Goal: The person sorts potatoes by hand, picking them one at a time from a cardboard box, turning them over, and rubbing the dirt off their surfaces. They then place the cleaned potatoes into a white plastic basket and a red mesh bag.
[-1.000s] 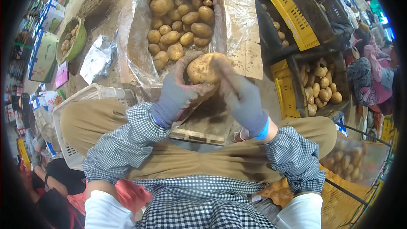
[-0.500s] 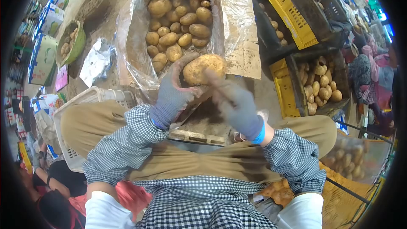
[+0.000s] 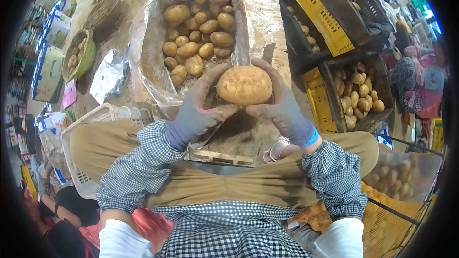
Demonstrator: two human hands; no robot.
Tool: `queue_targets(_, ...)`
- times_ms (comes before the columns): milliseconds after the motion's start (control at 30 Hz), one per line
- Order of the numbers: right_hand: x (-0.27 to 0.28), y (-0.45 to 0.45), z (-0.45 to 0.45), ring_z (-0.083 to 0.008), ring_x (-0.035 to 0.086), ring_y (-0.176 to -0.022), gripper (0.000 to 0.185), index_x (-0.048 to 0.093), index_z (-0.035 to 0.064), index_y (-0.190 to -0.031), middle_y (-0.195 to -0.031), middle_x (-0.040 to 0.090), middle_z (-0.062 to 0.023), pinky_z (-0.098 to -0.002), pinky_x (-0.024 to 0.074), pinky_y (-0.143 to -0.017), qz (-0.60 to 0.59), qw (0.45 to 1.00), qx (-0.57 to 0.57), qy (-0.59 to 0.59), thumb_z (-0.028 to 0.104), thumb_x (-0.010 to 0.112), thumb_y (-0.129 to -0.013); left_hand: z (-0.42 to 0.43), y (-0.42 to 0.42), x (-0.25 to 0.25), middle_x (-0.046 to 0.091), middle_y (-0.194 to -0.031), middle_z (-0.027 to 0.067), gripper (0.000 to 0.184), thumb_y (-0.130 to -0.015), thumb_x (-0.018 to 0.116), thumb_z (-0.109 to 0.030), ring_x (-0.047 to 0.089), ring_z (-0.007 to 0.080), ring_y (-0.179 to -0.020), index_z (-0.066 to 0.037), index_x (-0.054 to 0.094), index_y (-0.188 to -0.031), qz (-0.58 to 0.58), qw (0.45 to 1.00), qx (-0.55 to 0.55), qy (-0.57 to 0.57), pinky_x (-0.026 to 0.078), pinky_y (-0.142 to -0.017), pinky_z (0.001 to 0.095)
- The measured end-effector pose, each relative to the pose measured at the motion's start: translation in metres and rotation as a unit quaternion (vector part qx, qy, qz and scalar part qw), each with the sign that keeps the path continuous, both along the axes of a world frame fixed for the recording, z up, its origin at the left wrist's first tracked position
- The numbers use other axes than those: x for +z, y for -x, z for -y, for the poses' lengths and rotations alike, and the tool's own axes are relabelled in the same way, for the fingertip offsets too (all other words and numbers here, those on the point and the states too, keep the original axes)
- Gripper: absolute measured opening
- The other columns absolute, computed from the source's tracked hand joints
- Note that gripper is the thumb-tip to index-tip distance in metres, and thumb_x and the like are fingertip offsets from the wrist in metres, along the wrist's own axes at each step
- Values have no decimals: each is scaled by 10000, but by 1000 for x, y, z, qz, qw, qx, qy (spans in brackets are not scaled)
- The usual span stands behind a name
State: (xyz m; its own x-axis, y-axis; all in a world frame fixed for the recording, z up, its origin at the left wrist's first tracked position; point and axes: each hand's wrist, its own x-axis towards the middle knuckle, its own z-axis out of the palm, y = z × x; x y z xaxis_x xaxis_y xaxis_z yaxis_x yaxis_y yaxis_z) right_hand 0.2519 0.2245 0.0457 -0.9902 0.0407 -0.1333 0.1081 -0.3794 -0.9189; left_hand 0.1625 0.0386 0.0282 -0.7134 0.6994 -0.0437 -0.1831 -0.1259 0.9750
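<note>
A large tan potato [image 3: 245,86] is held up between my two gloved hands, in front of a plastic-lined cardboard box [image 3: 260,24]. My left hand [image 3: 203,100] grips its left end, the glove grey and dirt-stained, with thumb below and fingers behind. On the opposite end my right hand [image 3: 279,102] clasps it the same way, a blue band around the wrist. Several potatoes [image 3: 193,59] lie in the box just beyond my hands.
To the right stand yellow and black crates, one with several potatoes [image 3: 358,98]. A white plastic basket [image 3: 112,110] sits by my left knee. Farther left are a green basket [image 3: 86,59] and crumpled white packaging [image 3: 110,74]. Another person [image 3: 416,81] is at the far right.
My right hand, blurred over the potato's front before, has moved to its right end and now holds it. The potato has shifted slightly right and looks cleaner on its facing side.
</note>
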Motion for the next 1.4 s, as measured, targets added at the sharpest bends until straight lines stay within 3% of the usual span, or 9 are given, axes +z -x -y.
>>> queue_targets(67,-2,-1,-1,-180,404,-1287,953,337,44,-1419,-1371,435,-80,-328,319,-1096,7,1000,-6,-11,125,859,-626,3,4,-5,476,-1325,115,781,-720,811,-126,468,218,-1233,-10,399,-1374,-148,988,-13,46,393,-1050,353)
queue_targets(300,-20,-2,-6,-217,421,-1286,1051,197,69,-1487,-1383,403,-112,-336,344,-1090,-1,998,18,-61,63,825,-644,5,-7,5,509,-1302,124,743,-720,808,-97,467,190,-1237,-20,430,-1355,-83,996,28,30,413,-1032,325)
queue_targets(400,-10,-1,-3,-229,419,-1286,1034,183,66,-1489,-1386,398,-123,-344,341,-1094,26,999,23,-11,74,814,-670,6,-6,4,514,-1296,120,689,-738,787,-62,490,189,-1214,-22,449,-1338,-199,978,30,56,430,-1020,332)
queue_targets(800,-15,-14,-5,-223,435,-1285,879,263,52,-1439,-1385,407,-109,-338,375,-1073,58,969,32,237,1,754,-712,10,-7,0,558,-1263,149,327,-845,684,-54,583,209,-1107,11,531,-1126,123,984,28,-125,500,-946,355)
queue_targets(1000,-22,-16,0,-224,465,-1255,840,283,54,-1426,-1370,422,-115,-338,412,-1040,60,974,19,218,28,748,-727,2,-17,9,581,-1177,141,257,-887,658,-162,594,212,-1045,-13,566,-1075,-43,998,50,-13,483,-930,347)
queue_targets(1067,-24,-16,-4,-222,485,-1233,819,292,50,-1422,-1351,444,-119,-338,436,-1014,61,979,-1,193,45,744,-739,3,-5,-7,570,-1161,151,247,-873,678,-191,560,216,-1072,-32,595,-1043,-326,945,29,-27,421,-965,357)
queue_targets(1200,-27,-19,-25,-180,532,-1160,527,397,76,-1383,-1277,533,-65,-317,484,-913,-12,983,-70,168,166,603,-906,5,-3,-2,566,-1174,148,196,-850,679,-148,542,216,-1095,-54,613,-1008,-300,953,1,53,398,-978,352)
queue_targets(1233,-17,-10,-34,-173,530,-1166,493,414,84,-1377,-1291,528,-58,-313,482,-911,-53,980,-109,154,189,582,-925,3,6,-1,578,-1167,132,202,-845,667,-133,559,215,-1085,-59,613,-1025,-352,930,61,86,421,-971,347)
queue_targets(1400,49,21,-148,-190,576,-882,469,524,89,-1234,-1113,556,-104,-256,538,-644,-115,941,-310,73,310,692,-856,19,99,51,607,-1122,116,305,-935,575,-252,599,236,-1045,-11,577,-1121,-113,932,344,13,479,-934,357)
